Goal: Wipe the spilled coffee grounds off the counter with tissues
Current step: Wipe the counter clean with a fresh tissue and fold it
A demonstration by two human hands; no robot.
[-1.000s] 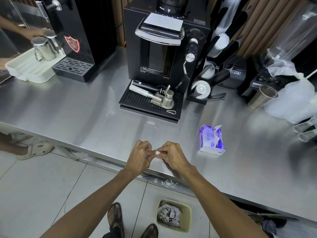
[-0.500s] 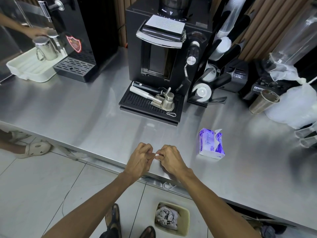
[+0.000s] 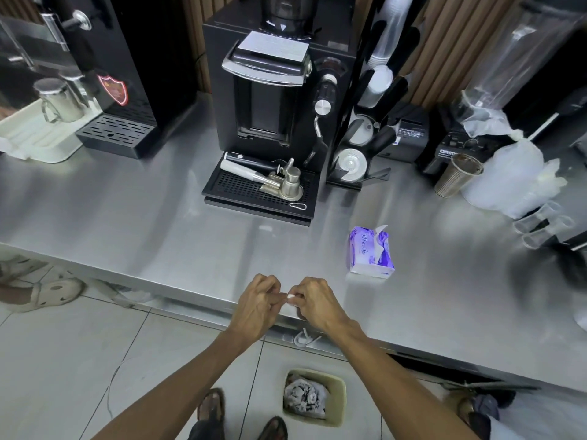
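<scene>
Looks like this one's nearly wrapped up. The steel counter (image 3: 158, 223) out at 10 o'clock shows no grounds at all, though glare could hide a few specks. At 6 o'clock, over the front edge, the left hand (image 3: 259, 304) is curled in, fingertips meeting the right hand (image 3: 314, 304), and both pinch a small white wad of tissue (image 3: 290, 296) between them. The tissue pack (image 3: 371, 252) sits at 3 o'clock of the hands, untouched. Probably all that's left is dropping the wad in the bin (image 3: 340, 389) below.
</scene>
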